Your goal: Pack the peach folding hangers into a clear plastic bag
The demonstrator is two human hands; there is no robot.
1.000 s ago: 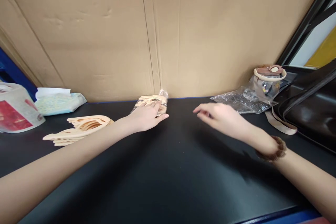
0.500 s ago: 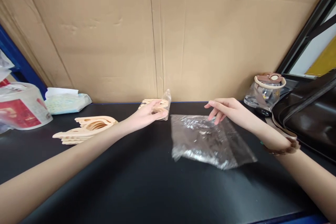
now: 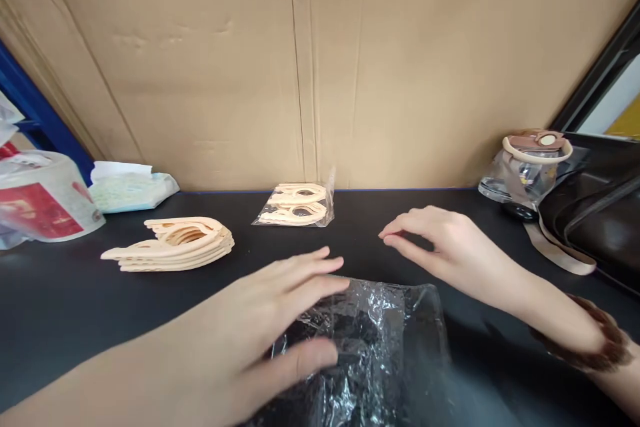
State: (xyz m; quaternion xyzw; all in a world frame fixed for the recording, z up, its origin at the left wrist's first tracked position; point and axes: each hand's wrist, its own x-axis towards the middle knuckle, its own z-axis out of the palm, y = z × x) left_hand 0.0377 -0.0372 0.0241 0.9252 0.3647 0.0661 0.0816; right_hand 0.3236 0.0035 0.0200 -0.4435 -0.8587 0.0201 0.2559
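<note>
Clear bag (image 3: 385,340) lies under flat-open left grip (image 3: 270,320); right grip (image 3: 445,247) half-curled

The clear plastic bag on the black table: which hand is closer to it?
Left. The left hand lies on the clear plastic bag, fingers spread over its left side. The right hand is beyond the bag's far edge, not on it.

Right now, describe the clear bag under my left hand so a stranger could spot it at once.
Start at the cardboard wall and come down the black table to its near edge. There a clear bag lies crumpled under the left hand. Unlike the pack by the wall, it looks flat and empty.
</note>
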